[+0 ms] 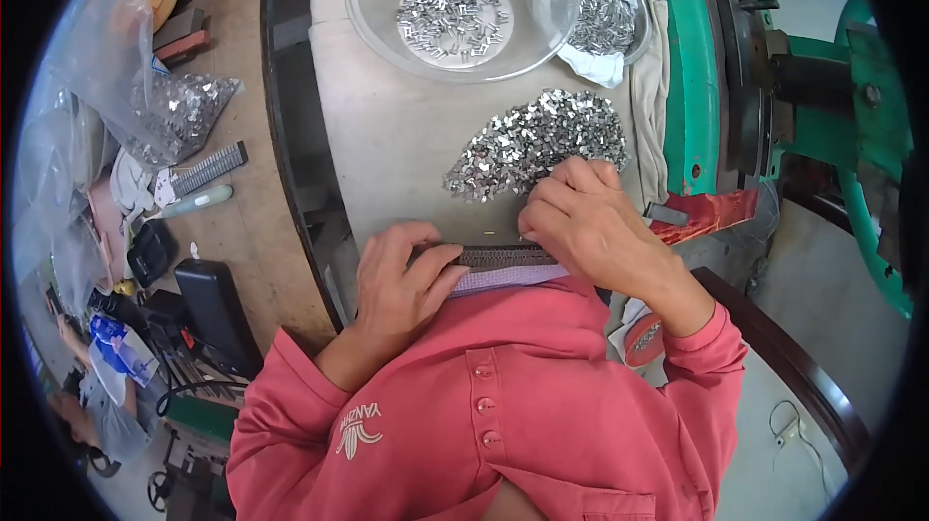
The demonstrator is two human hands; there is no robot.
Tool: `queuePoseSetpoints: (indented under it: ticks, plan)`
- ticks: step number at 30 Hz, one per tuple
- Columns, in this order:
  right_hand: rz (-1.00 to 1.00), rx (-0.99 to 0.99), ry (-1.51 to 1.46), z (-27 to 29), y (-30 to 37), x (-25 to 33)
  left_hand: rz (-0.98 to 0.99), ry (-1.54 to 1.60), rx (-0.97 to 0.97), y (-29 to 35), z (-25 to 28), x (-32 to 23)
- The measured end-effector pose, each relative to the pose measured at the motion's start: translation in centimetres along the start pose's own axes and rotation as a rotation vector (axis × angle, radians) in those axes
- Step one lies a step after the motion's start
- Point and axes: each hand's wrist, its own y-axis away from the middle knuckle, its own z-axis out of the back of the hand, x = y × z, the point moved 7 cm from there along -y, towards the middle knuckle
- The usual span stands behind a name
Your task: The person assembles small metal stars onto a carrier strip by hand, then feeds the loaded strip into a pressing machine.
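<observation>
A dark, narrow strip with a row of fine slots (503, 257) lies along the near edge of the table, close against my body. My left hand (402, 274) is curled over the strip's left end, thumb and fingers bent onto it. Over the right part of the strip is my right hand (581, 221), thumb and fingertips pinched together; whatever is between them is too small or hidden to name. Just beyond this hand spreads a heap of small shiny metal pieces (542, 139), and the hand's knuckles overlap its near side. A purple-white cloth (508, 277) shows under the strip.
A clear plastic basin (363, 23) with small metal parts stands at the back, beside a metal bowl (641, 23) of similar parts. Green machinery (692, 76) rises at the right. The left-hand wooden bench (256, 221) holds a bag of metal pieces (184, 115) and a green-handled tool (198, 200).
</observation>
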Motion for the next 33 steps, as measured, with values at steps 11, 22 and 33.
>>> queuePoseSetpoints:
  ticks: [11,22,33]
  plan:
    - [-0.016,-0.081,-0.094,0.4,-1.8,-0.1,0.020,0.014,0.016,-0.3,-0.5,-0.2]
    - [0.019,0.035,0.127,-0.6,-1.5,0.9,-0.012,0.115,0.200,-3.6,0.3,0.1]
    - [-0.007,0.036,0.102,-0.1,-1.4,0.8,-0.185,-0.014,0.344,-6.3,-2.0,-1.3]
